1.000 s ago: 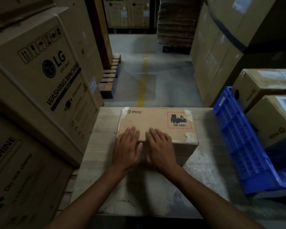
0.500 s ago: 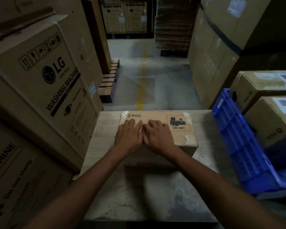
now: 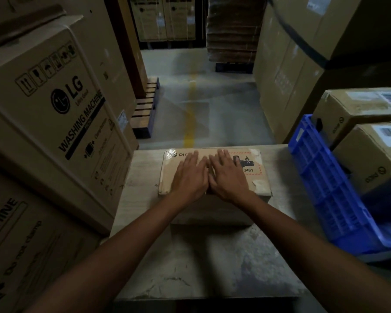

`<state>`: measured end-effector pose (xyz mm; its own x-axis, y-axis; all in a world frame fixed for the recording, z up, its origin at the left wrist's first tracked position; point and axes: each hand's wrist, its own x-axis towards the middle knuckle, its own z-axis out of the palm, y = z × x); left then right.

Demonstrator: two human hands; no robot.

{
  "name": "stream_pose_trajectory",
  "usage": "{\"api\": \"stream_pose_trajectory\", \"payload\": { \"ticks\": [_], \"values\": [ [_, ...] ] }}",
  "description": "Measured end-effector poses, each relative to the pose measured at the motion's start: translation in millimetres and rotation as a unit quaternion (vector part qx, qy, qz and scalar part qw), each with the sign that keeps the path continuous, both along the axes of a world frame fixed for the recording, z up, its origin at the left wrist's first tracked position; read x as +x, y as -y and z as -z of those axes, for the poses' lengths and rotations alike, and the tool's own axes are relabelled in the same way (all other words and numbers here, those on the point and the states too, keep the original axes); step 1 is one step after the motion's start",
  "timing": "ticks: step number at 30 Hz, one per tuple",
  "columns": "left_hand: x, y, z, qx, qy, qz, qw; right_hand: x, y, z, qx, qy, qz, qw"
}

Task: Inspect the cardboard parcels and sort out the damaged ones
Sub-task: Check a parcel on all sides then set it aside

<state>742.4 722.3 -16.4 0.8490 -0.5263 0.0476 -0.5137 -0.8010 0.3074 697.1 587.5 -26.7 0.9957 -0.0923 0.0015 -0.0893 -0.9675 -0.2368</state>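
**Item: cardboard parcel** [image 3: 168, 175]. It lies flat on the counter [image 3: 212, 263], at the far middle edge.
- Top face print reads "PIC", with the rest under the left hand [image 3: 190, 177].
- The hazard label [image 3: 250, 166] has a red hatched border, a battery-and-flame pictogram and "3481".
- Scuffed pale patches show at the right corners, and glossy tape at the far left corner.

**Hands:** both palms lie flat on the parcel top, the right hand [image 3: 228, 177] touching the left. The fingers are straight, slightly spread and hold nothing, their tips near the far edge.

**Left stack:**
- Upper carton [image 3: 54, 123] is printed "LG", "WASHING MACHINE" and a row of handling symbols.
- Lower carton [image 3: 20, 256] is printed "MACHINE" and "Do not clamp".

**Right side:**
- A blue slatted crate [image 3: 325, 184] stands tilted just beside the counter. Something dark and blurred lies at its near end, and I cannot tell what.
- Two brown boxes [image 3: 359, 109] [image 3: 375, 154] beyond it carry white barcode labels. Whether they sit in the crate cannot be told.

**Change since half a second ago:** both hands have slid from the near half towards the far edge. They now cover the "O" of "PICO" and the "UN" before "3481". The parcel has kept its place.
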Motion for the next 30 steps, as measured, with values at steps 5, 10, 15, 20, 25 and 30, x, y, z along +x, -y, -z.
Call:
{"api": "stream_pose_trajectory", "payload": {
  "ticks": [5, 10, 15, 20, 25, 30],
  "values": [
    [-6, 13, 12, 0.006, 0.013, 0.049, 0.999, -15, 4, 9, -0.036, -0.031, 0.042, 0.998],
    [-5, 11, 17, -0.006, 0.038, 0.055, 0.998, -11, 9, 4, -0.018, -0.044, 0.026, 0.999],
    [-18, 2, 22, -0.091, 0.181, 0.106, 0.974, -36, 2, 7, -0.012, 0.080, 0.044, 0.996],
    [-22, 3, 24, -0.098, 0.162, 0.103, 0.977, -51, -6, 23, 0.020, 0.134, 0.036, 0.990],
    [-31, -3, 28, -0.130, 0.180, 0.152, 0.963, -62, 1, 15, 0.015, 0.154, 0.063, 0.986],
    [-41, -2, 35, -0.133, 0.173, 0.178, 0.960, -83, 9, 29, 0.007, 0.223, 0.098, 0.970]
  ]
}}
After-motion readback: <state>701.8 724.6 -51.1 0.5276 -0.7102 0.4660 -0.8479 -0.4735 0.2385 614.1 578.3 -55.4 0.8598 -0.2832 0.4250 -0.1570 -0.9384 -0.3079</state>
